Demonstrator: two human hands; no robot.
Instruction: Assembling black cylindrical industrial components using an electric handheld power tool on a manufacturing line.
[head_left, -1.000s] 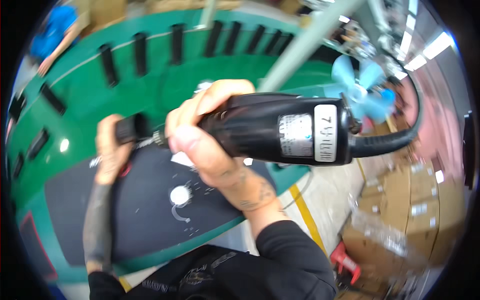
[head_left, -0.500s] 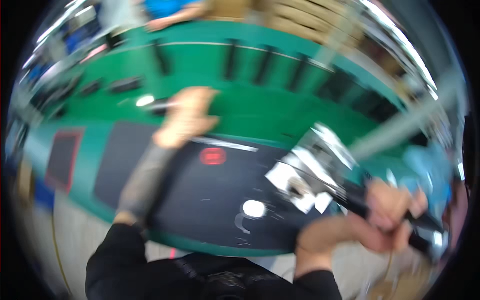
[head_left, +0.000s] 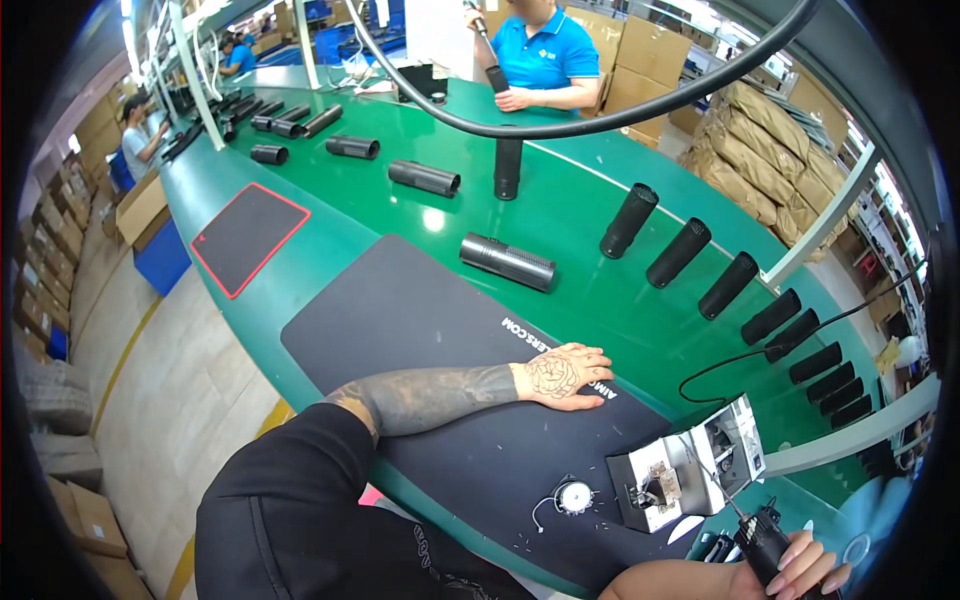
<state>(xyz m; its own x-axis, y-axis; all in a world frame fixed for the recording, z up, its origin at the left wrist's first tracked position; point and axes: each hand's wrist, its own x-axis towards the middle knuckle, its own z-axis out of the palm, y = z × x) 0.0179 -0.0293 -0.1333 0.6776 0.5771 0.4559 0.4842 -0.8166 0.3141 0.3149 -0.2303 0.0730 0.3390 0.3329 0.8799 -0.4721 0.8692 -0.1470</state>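
The work surface is a long green desk [head_left: 560, 215] that curves away toward the upper left of the head view, and a large dark mat [head_left: 420, 320] lies along its near edge. The left hand [head_left: 560, 376] rests palm down on the mat, fingers [head_left: 592, 362] spread flat and holding nothing. The right hand [head_left: 795, 570] is off the mat's lower right corner, at the picture's edge, its fingers wrapped around a black power screwdriver [head_left: 762, 532] whose thin bit points up and left toward a small metal fixture [head_left: 690, 470]. The fixture stands on the right end of the mat, with a small round white part [head_left: 574, 497] just left of it. Beyond the mat, a grey metal cylinder [head_left: 507, 262] lies on its side on the desk, and a row of black cylinders [head_left: 720, 275] runs on the green surface to the right of it. A smaller red-edged mat [head_left: 248, 238] lies further left of the large mat. A person in a blue shirt [head_left: 545, 55] stands at the far side of the desk. Stacked cardboard boxes [head_left: 650, 50] line the room behind that person, and the floor [head_left: 170, 380] left of the mat is pale with a yellow line.
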